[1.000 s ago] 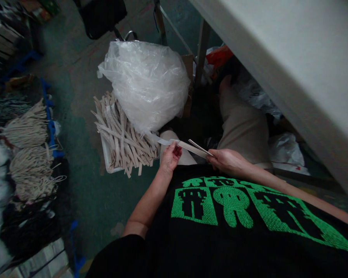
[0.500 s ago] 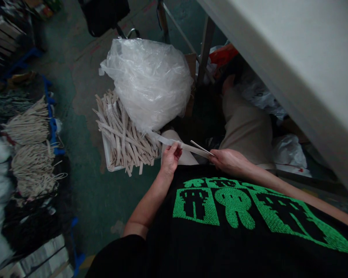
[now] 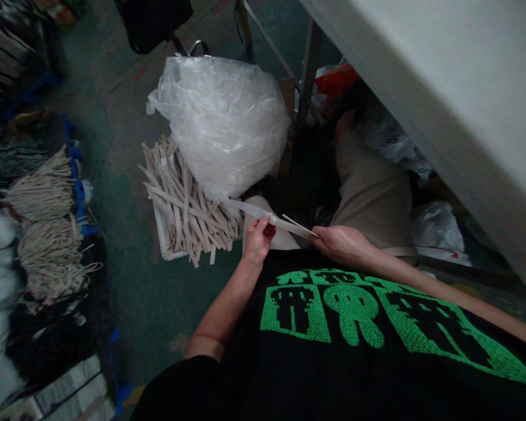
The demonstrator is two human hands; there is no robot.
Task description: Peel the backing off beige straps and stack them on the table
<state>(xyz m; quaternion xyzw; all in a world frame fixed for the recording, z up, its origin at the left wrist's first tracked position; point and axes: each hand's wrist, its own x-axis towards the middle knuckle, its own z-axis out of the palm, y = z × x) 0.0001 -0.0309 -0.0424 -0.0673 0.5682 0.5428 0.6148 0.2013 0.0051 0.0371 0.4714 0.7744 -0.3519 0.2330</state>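
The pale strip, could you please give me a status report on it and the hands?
Right hand gripping pale strip; left hand pinching its other end, beside clear plastic; big plastic bag just beyond left hand.

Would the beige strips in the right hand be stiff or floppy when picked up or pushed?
The beige strips probably have some stiffness, since one end juts straight out from the right hand. They may bend if pushed, as several piled strips in the tray curve. Being narrow and thin-looking, they are likely light.
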